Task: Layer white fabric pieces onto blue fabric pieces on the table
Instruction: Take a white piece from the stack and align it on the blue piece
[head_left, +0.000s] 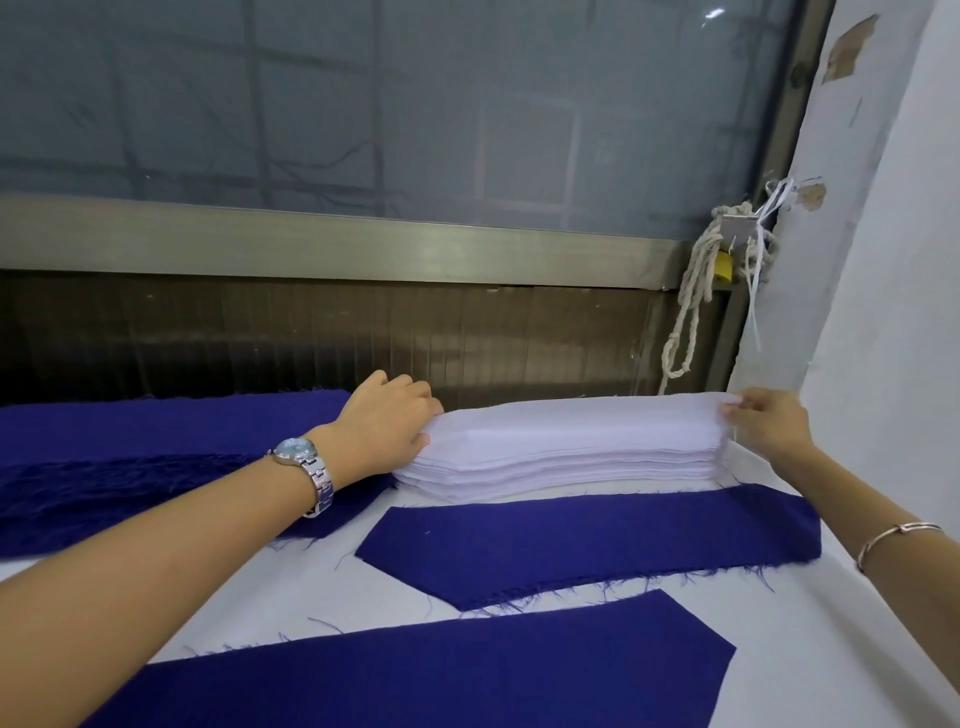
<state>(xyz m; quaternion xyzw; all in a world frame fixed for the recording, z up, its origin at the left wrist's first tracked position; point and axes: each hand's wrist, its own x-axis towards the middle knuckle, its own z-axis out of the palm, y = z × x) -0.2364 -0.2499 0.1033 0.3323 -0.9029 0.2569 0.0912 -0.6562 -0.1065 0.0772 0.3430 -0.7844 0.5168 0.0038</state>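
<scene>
A stack of white fabric pieces (566, 447) lies at the far side of the white table (810, 644). My left hand (387, 421) pinches the left end of the top white piece. At the right end of that piece, my right hand (769, 421) pinches the edge and lifts it slightly. One blue fabric piece (597, 540) lies flat just in front of the stack. A second blue piece (441, 670) lies nearer to me. No white fabric lies on either blue piece.
A pile of blue fabric pieces (156, 457) with frayed edges sits at the far left, under my left forearm. A window with a metal frame (332, 244) runs behind the table. A knotted rope (696, 291) hangs by the white wall (883, 260) at right.
</scene>
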